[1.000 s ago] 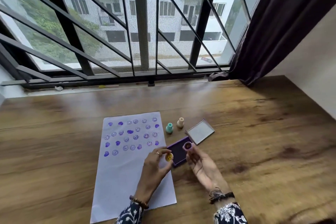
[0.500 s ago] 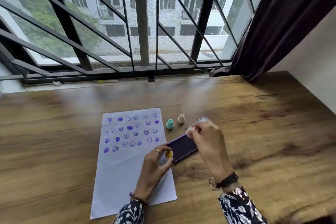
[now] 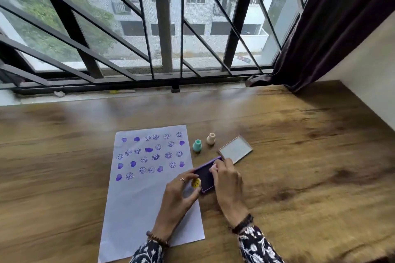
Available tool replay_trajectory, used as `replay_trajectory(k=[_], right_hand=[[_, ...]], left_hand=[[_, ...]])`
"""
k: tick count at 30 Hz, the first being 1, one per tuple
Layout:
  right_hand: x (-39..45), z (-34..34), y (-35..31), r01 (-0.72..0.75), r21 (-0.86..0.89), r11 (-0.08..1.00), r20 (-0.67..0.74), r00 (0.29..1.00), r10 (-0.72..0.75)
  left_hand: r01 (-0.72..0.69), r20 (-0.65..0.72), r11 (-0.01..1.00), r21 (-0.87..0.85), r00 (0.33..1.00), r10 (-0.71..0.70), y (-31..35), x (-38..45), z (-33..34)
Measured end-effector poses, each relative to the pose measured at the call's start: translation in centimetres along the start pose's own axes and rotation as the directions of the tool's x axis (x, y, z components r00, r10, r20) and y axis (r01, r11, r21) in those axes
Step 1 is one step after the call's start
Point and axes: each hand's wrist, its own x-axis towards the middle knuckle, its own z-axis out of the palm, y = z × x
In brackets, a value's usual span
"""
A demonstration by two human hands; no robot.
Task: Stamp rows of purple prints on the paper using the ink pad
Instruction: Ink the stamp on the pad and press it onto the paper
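Note:
A white paper (image 3: 149, 203) lies on the wooden table (image 3: 299, 177), its upper part covered with rows of purple smiley and heart prints (image 3: 149, 156). The purple ink pad (image 3: 205, 175) sits open just right of the paper. My right hand (image 3: 227, 183) pinches a pink stamp (image 3: 213, 167) and presses it down on the pad. My left hand (image 3: 180, 196) rests on the paper's right edge, holding a yellow smiley stamp (image 3: 196, 183) beside the pad.
A teal stamp (image 3: 197, 145) and a beige stamp (image 3: 211, 139) stand upright behind the pad. The pad's clear lid (image 3: 235, 149) lies to their right. A barred window runs along the table's far edge; a dark curtain (image 3: 333, 28) hangs at right.
My right hand turned the pink stamp from face-up to face-down, and it is now lower, on the middle of the pad. My left hand has stayed in place with the yellow stamp.

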Motion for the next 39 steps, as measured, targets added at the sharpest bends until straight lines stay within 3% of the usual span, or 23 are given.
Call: replay_trajectory(k=[9, 17, 19, 22, 27, 37, 39], right_hand=[[-0.3, -0.1, 0.9, -0.019, -0.004, 1.0, -0.025, 1.0, 0.019], [-0.5, -0.5, 0.4, -0.184, 0.279, 0.942, -0.026, 0.98, 0.199], [-1.2, -0.1, -1.4, -0.196, 0.408, 0.892, -0.006, 0.976, 0.217], [-2.6, 0.9, -5.0, -0.292, 0.638, 0.713, 0.119, 0.952, 0.283], [-5.1, 3.7, -10.4, -0.375, 0.788, 0.488, 0.242, 0.918, 0.315], [-4.0, 5.3, -10.8, -0.365, 0.81, 0.46, 0.224, 0.916, 0.332], [-3.9, 5.4, -11.0, -0.371, 0.771, 0.517, 0.22, 0.918, 0.33]], left_hand=[[0.04, 0.08, 0.998, -0.057, 0.996, -0.035, 0.5, 0.2, -1.3], [-0.129, 0.135, 0.969, 0.209, 0.986, 0.102, -1.7, -1.7, -8.3], [-0.134, 0.125, 0.954, 0.267, 0.987, 0.103, -2.8, -2.5, -10.4], [-0.142, 0.141, 0.94, 0.31, 0.985, 0.102, -4.1, -3.3, -13.3], [-0.081, 0.111, 0.936, 0.343, 0.993, 0.046, -5.5, -5.2, -15.9], [-0.123, 0.217, 0.965, 0.233, 0.974, 0.072, -6.2, -6.7, -17.0], [-0.14, 0.222, 0.966, 0.216, 0.971, 0.091, -6.5, -7.0, -17.3]])
